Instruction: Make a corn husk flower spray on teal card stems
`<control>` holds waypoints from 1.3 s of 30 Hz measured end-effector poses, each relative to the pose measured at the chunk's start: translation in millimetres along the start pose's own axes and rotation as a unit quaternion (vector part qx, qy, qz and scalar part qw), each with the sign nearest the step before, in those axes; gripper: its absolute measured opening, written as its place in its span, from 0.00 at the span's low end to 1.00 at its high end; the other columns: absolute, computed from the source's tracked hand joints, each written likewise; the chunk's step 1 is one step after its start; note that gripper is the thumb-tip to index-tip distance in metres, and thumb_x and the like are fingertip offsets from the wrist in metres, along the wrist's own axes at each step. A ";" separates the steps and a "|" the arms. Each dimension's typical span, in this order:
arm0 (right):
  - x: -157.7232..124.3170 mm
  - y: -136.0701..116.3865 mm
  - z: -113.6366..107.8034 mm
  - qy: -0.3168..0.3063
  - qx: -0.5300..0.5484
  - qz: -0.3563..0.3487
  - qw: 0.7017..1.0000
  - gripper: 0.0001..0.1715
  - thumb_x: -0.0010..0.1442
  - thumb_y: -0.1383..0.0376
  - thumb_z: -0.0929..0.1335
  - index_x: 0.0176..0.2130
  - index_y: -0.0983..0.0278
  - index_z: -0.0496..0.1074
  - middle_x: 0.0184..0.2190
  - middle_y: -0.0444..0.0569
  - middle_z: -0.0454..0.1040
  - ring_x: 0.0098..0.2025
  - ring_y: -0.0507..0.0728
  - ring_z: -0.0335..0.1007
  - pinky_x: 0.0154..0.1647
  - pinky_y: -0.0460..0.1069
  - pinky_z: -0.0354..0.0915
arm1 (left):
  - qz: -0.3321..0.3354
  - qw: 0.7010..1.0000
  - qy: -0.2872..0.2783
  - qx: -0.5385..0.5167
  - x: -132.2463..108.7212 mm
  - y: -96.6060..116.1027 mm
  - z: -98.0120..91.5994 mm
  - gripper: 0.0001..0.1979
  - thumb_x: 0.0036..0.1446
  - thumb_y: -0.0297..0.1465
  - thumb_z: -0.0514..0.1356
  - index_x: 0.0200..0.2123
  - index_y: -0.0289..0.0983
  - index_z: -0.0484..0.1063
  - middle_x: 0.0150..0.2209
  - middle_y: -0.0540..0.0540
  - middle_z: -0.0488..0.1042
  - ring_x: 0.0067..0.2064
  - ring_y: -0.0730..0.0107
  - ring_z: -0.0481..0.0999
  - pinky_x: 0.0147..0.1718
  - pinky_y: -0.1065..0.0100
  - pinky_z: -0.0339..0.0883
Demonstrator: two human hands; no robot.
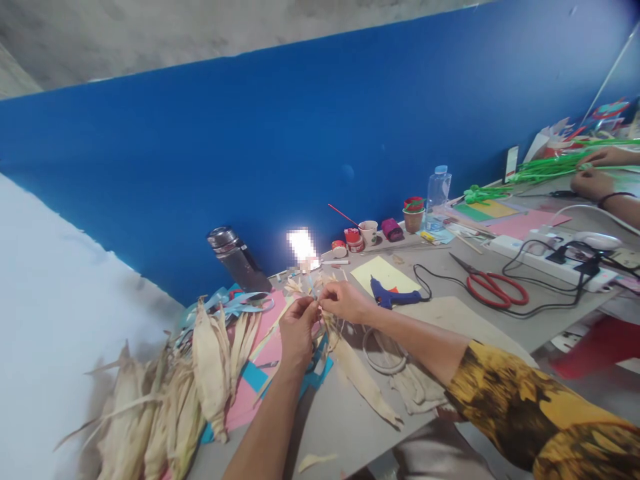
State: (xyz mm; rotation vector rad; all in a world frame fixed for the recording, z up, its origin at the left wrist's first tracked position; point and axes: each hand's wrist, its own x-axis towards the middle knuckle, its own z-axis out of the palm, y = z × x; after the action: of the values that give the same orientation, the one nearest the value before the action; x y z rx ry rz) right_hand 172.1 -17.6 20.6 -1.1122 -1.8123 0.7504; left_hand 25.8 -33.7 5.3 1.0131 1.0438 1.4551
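Note:
My left hand [299, 330] and my right hand [346, 301] meet over the table with thumbs and fingertips pinched together. What lies between the fingertips is small and largely hidden; a thin pale stem seems to rise just above them. A long dried corn husk [361, 375] stretches from below my right hand towards the table's front edge. Left of my hands, more dried corn husks [213, 363] lie in a pile over pink paper [245, 405] and blue paper scraps [255, 377]. A white ring [385, 368], perhaps a tape roll, is under my right forearm.
A blue glue gun [395, 295], red-handled scissors [495, 288] and a white power strip [547, 257] with cables lie to the right. A dark flask [237, 257], a paper cup [368, 232] and a plastic bottle [439, 190] line the blue wall. Another person's hands [595, 181] are at far right.

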 end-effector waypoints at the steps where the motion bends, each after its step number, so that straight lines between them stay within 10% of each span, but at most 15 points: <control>1: -0.2 -0.9 -0.3 0.000 0.000 0.001 1.000 0.05 0.50 0.70 0.67 0.27 0.66 0.74 0.23 0.42 0.72 0.26 0.49 0.64 0.26 0.43 0.55 | -0.004 1.000 0.000 -0.002 -0.5 0.7 0.4 0.14 0.39 0.33 0.71 0.30 0.35 0.73 0.26 0.53 0.72 0.27 0.76 0.70 0.30 0.72 0.64; 11: 1.1 4.3 7.0 0.011 0.005 -0.001 1.000 0.05 0.51 0.70 0.67 0.25 0.66 0.73 0.23 0.43 0.73 0.26 0.50 0.65 0.27 0.43 0.57 | 0.011 0.998 0.017 0.065 -5.2 3.8 2.4 0.12 0.42 0.35 0.68 0.29 0.35 0.72 0.25 0.53 0.70 0.27 0.75 0.68 0.30 0.72 0.63; 21: 2.5 3.6 6.5 0.064 0.012 -0.018 0.998 0.04 0.54 0.68 0.67 0.32 0.64 0.74 0.30 0.44 0.76 0.28 0.50 0.66 0.31 0.45 0.60 | 0.197 0.933 0.135 0.268 7.3 11.7 -17.5 0.08 0.49 0.36 0.63 0.29 0.38 0.75 0.32 0.47 0.76 0.35 0.65 0.73 0.37 0.66 0.65; 39: -7.7 7.6 4.4 -0.013 -0.170 -0.103 0.980 0.07 0.57 0.69 0.64 0.31 0.62 0.71 0.28 0.44 0.73 0.30 0.53 0.66 0.32 0.46 0.55 | 0.181 0.958 0.180 0.132 12.8 20.8 -21.7 0.03 0.42 0.31 0.65 0.23 0.37 0.74 0.24 0.49 0.73 0.30 0.67 0.70 0.34 0.68 0.61</control>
State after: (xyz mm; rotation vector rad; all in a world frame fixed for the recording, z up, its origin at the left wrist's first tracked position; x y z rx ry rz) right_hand 173.0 -21.6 9.7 -1.1061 -2.0927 0.3415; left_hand -1.9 -24.9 20.3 1.2028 1.3964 1.8839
